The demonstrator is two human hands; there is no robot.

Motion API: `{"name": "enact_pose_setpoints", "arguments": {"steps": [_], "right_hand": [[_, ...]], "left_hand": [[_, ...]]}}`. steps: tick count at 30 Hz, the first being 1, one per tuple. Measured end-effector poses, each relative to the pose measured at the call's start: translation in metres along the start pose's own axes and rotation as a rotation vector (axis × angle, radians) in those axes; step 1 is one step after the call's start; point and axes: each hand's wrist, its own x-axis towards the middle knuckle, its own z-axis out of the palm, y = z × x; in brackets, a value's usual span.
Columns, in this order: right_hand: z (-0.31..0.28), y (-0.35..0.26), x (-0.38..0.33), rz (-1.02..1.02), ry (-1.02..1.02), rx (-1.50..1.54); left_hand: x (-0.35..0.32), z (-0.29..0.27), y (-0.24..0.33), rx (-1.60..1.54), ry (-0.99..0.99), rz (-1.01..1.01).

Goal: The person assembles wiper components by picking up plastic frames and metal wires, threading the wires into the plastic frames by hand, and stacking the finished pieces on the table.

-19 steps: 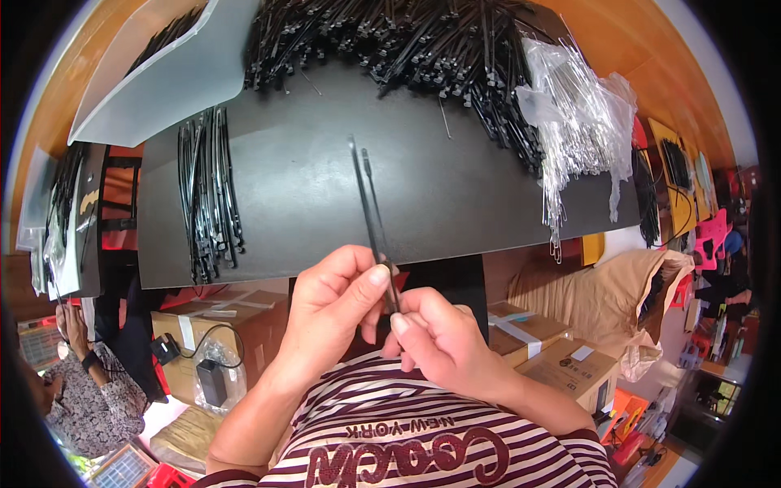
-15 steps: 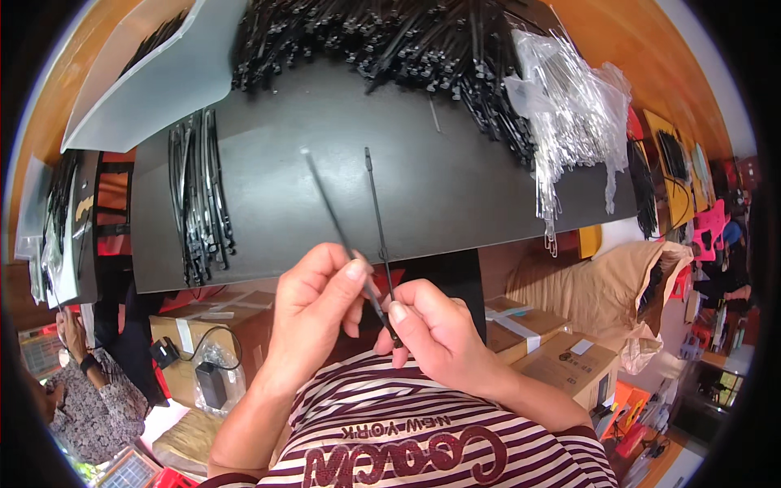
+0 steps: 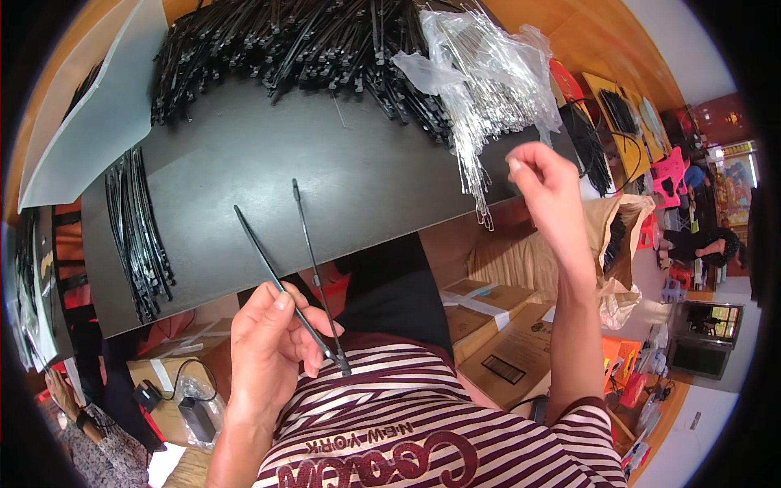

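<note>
My left hand point(image 3: 272, 337) pinches a slim black strip point(image 3: 262, 256) between thumb and fingers. Slanting beside it is a thinner black rod point(image 3: 307, 236) with a small block at its far tip; the two meet at a dark end piece point(image 3: 345, 368) below my fingers. Over the table's right front edge, my right hand point(image 3: 547, 180) is raised with its fingers curled in and nothing visible in them. It is nearest to a bundle of thin silver wires point(image 3: 472, 163) with looped ends, which sticks out of a clear plastic bag point(image 3: 533, 69).
A big pile of black strips point(image 3: 268, 45) covers the back of the dark table point(image 3: 211, 163). A smaller bunch point(image 3: 138, 236) lies at its left, below a pale curved panel point(image 3: 98, 122). Cardboard boxes point(image 3: 504, 350) and a brown paper sack point(image 3: 529, 268) stand beyond the front edge.
My right hand has let go of the lower end of the black pieces and moved up and right toward the silver wires. My left hand keeps its hold; the view has shifted.
</note>
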Motion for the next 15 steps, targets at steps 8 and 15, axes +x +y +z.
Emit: {"name": "enact_pose_setpoints", "arguments": {"steps": [8, 15], "right_hand": [[0.015, -0.012, 0.041, 0.045, -0.156, -0.336], [-0.003, -0.006, 0.039, 0.096, -0.206, -0.185]], "left_hand": [[-0.004, 0.002, -0.001, -0.004, -0.003, 0.034], [-0.003, 0.0, 0.0, -0.001, -0.014, 0.041]]}}
